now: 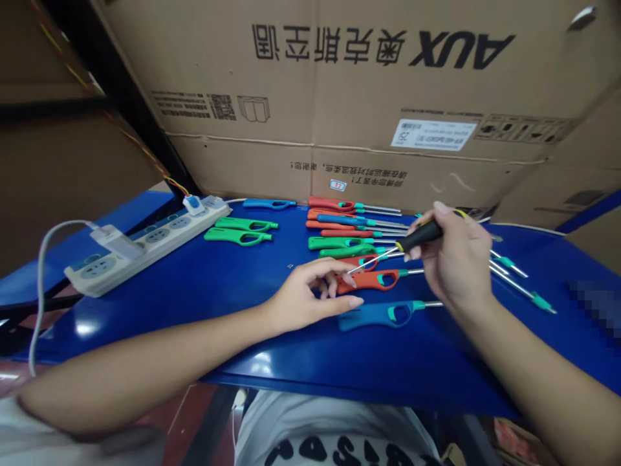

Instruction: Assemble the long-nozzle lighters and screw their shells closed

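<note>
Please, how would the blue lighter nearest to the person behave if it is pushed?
The blue lighter probably slides easily, as the table looks glossy. Its long, looped shape makes rolling unlikely. It should hardly bend: its plastic-looking body seems rigid.

Screwdriver [418, 237], its tip seemingly hidden

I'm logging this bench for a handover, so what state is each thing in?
Right grip: closed around a screwdriver
Screwdriver: held slantwise, tip end toward the left grip
Left grip: open, loosely curled
Nearest blue lighter: lying on the table, metal tube attached
Two green lighter bodies: lying, no tubes visible
Power strip: charger plugged in
Cardboard panel: upright, printing inverted
</note>
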Motion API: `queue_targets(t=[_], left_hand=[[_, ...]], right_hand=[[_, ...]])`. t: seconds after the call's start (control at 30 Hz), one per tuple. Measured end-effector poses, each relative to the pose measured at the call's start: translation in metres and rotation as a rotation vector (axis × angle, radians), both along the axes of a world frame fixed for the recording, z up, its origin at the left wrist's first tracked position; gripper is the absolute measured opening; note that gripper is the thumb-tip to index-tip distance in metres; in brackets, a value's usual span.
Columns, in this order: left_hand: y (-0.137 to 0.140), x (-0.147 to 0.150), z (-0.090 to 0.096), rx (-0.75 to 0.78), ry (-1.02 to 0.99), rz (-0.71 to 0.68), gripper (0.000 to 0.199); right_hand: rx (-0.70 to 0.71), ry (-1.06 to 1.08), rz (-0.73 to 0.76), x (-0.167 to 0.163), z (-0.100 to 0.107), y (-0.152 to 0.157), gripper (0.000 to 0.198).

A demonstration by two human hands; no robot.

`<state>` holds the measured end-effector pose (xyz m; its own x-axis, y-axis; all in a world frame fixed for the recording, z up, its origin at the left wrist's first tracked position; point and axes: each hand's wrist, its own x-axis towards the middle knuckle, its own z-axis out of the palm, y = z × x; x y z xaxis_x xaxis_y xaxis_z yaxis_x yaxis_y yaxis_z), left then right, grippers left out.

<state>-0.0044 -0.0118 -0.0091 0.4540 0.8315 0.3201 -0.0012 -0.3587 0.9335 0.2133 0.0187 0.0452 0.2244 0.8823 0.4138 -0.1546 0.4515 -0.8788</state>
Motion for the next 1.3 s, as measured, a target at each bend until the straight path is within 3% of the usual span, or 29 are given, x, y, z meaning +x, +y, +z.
queue_targets(t=[0.33,0.67,0.83,1.3], left_hand=[[0.0,-0.005,0.01,0.247,0.155,0.189,0.015],[0.003,-0.006,0.01,0.293,0.266,0.209,0.008],[0.003,-0.006,0.008,0.343,0.347,0.175,0.01],[0.002,-0.007,0.01,0.302,0.367,0.198,0.014]], right_hand=[[-0.083,-0.028,0.084,-0.002,-0.007,0.0,0.031],[-0.001,-0.226,0.079,0.002,-0.001,-0.003,0.044],[-0.025,-0.308,0.1,0.0,0.002,-0.007,0.049],[-0.055,-0.29,0.018,-0.003,-0.002,-0.009,0.046]])
